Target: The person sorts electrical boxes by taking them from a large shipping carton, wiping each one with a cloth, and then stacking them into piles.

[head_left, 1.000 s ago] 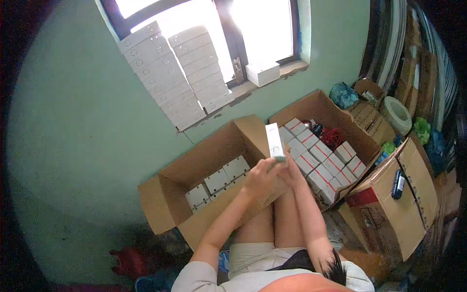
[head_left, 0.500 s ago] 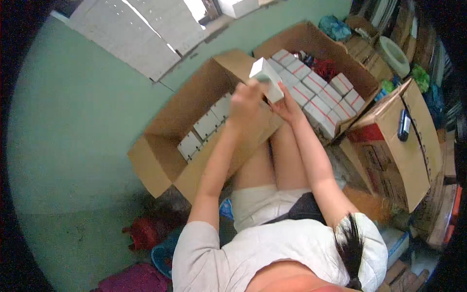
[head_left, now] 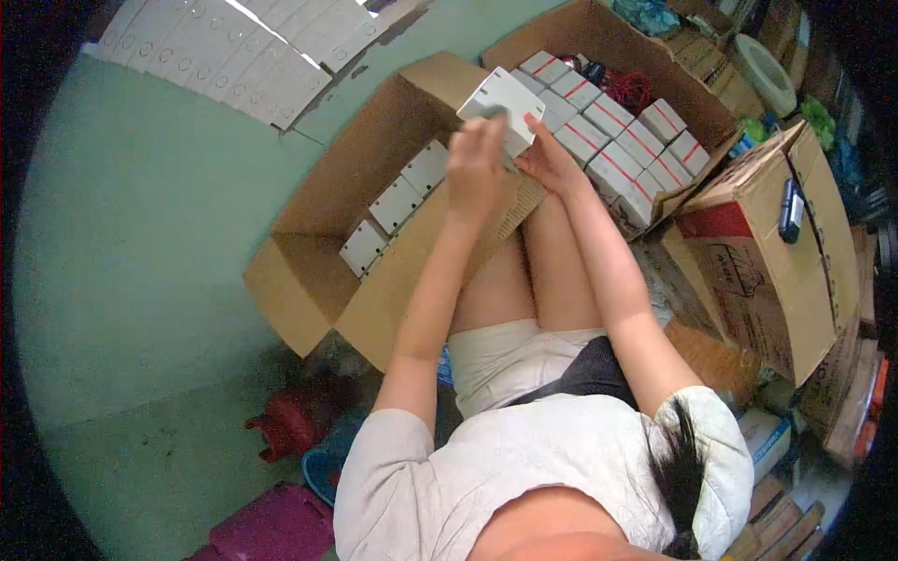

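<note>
A white rectangular box (head_left: 502,91) is held up tilted in my right hand (head_left: 552,165), thumb on its near edge and fingers beneath. My left hand (head_left: 477,159) is over the box's lower left side, its fingers curled and blurred by motion. Something greyish shows at those fingertips; I cannot tell what it is. Below my hands stands an open cardboard carton (head_left: 323,206) with a row of similar white boxes (head_left: 396,203) with small dark marks along their edges.
Right of it, a second open carton (head_left: 552,30) contains small white boxes with red stripes (head_left: 613,117) and red wires (head_left: 629,89). A closed carton (head_left: 748,271) with a dark device (head_left: 791,211) on it stands farther right. A green wall (head_left: 140,234) borders the left.
The white box has turned so that more of its broad face shows. My left hand has shifted slightly right and down across it. The whole view has also shifted a little.
</note>
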`<state>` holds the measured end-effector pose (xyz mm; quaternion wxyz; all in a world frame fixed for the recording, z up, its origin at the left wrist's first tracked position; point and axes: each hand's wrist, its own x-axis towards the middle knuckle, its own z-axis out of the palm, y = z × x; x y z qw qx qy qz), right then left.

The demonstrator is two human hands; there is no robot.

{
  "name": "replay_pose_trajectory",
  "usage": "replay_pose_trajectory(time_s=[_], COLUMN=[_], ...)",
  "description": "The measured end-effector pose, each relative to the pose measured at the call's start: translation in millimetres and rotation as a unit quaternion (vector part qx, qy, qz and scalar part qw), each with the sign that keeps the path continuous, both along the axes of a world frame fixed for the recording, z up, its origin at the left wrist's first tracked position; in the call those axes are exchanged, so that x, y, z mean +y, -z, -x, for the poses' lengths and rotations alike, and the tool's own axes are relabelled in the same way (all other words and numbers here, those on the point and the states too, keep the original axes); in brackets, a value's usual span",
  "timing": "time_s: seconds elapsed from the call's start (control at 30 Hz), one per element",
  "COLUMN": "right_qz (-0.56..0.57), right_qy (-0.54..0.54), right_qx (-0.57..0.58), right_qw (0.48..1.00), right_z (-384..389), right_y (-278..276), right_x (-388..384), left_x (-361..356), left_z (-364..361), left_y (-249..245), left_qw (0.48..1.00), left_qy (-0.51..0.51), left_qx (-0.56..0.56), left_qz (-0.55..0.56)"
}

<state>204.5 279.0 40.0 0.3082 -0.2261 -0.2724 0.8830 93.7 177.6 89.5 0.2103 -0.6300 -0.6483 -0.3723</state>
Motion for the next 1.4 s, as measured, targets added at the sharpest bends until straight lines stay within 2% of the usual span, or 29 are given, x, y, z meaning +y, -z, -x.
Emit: replay_pose_trajectory(time_s=[0.03, 0.1, 0.2, 0.27, 0.3, 0.33, 0.4, 0.43, 0.5, 0.53, 0.6, 0.63, 0.73, 0.8, 0.87, 0.9, 0.93, 1.0, 1.03, 1.07, 1.13, 1.2, 1.27, 1.33, 1.4], right_qz=[-0.002, -0.002, -0.032, -0.091, -0.153, -0.152, -0.077, -0.076, -0.151, -0.153, -0.313, -0.358, -0.371, -0.361, -0.35, -0.334, -0.317, -0.348, -0.376, -0.377, -0.408, -0.401, -0.393, -0.328, -0.338], right_qy=[-0.016, -0.029, 0.02, 0.101, 0.135, 0.135, 0.107, 0.105, 0.072, 0.07, 0.058, 0.005, -0.04, -0.025, -0.011, -0.006, -0.001, -0.037, -0.074, -0.075, -0.059, -0.047, -0.036, -0.154, -0.164], right_qx=[0.01, 0.021, 0.028, 0.011, -0.03, -0.027, -0.118, -0.116, -0.003, -0.002, -0.119, -0.108, -0.118, -0.128, -0.138, -0.149, -0.16, -0.158, -0.152, -0.152, -0.243, -0.216, -0.191, -0.188, -0.188], right_qw=[1.0, 0.999, 0.999, 0.991, 0.978, 0.979, 0.984, 0.985, 0.986, 0.986, 0.941, 0.927, 0.92, 0.923, 0.926, 0.931, 0.935, 0.924, 0.911, 0.911, 0.878, 0.889, 0.899, 0.913, 0.908], right_z=[-1.0, -0.1, 7.4, 19.3, 18.5, 18.4, 20.7, 25.6, 34.4, 33.8, 28.6, 31.1, 27.0, 26.4, 27.9, 29.4, 30.0, 24.4, 22.7, 22.1, 23.5, 35.0, 37.6, 35.1, 35.9], right_y=[5.9, 14.0, 25.5, 31.5, 4.6, -17.4, -42.9, -41.9, -41.1, -44.6, -49.1, -45.4, -49.7, -53.5, -49.9, -46.5, -42.9, -45.8, -53.4, -60.5, -73.0, -52.8, -47.2, -50.5, -51.0], right_x=[4.1, 9.6, 10.8, 14.5, 1.6, -3.4, -10.4, -9.7, -3.7, -4.6, -7.4, -3.9, -11.9, -15.0, -12.1, -9.4, -6.3, -3.6, -5.5, -9.3, -15.9, -5.9, 2.9, 10.0, 15.2], left_x=[-4.0, -13.9, -19.3, -27.2, -28.4, -30.1, -36.3, -40.7, -47.1, -46.1, -47.2, -39.3, -29.3, -35.9, -48.1, -51.2, -49.3, -44.4, -36.3, -30.7, -23.5, -29.7, -36.5, -37.9, -36.5], left_z=[-6.3, -20.9, -20.7, -21.8, -21.5, -21.8, -24.0, -23.9, -21.5, -21.2, -18.6, -1.8, 16.6, 10.7, -0.9, -5.4, -2.0, 12.1, 26.9, 36.8, 46.8, 31.4, 17.3, 20.4, 30.9], left_y=[7.4, 18.3, 19.3, 6.6, -1.4, -5.9, -15.9, -23.1, -42.3, -55.1, -75.4, -70.5, -64.9, -59.4, -51.2, -52.2, -56.7, -69.2, -66.3, -61.6, -62.3, -48.5, -23.4, -14.2, -12.4], left_qw=[1.0, 0.991, 0.992, 0.991, 0.991, 0.991, 0.99, 0.99, 0.986, 0.986, 0.982, 0.987, 0.986, 0.99, 0.985, 0.981, 0.981, 0.987, 0.991, 0.991, 0.992, 0.99, 0.995, 0.995, 0.994], left_qy=[0.0, 0.07, 0.046, 0.053, 0.056, 0.055, 0.057, 0.054, 0.055, 0.053, -0.008, -0.011, -0.07, -0.062, 0.072, 0.117, 0.118, 0.09, 0.024, 0.023, -0.049, -0.015, 0.057, 0.073, 0.093], left_qx=[0.0, 0.09, 0.036, 0.023, 0.011, 0.014, -0.006, -0.004, -0.001, -0.001, -0.034, -0.027, -0.084, -0.061, -0.022, -0.007, -0.005, 0.02, 0.005, 0.005, -0.025, -0.02, -0.013, -0.015, -0.001], left_qz=[0.0, 0.069, 0.112, 0.119, 0.119, 0.12, 0.131, 0.132, 0.158, 0.156, 0.188, 0.156, 0.124, 0.116, 0.158, 0.153, 0.153, 0.131, 0.132, 0.131, 0.117, 0.137, 0.078, 0.065, 0.056])
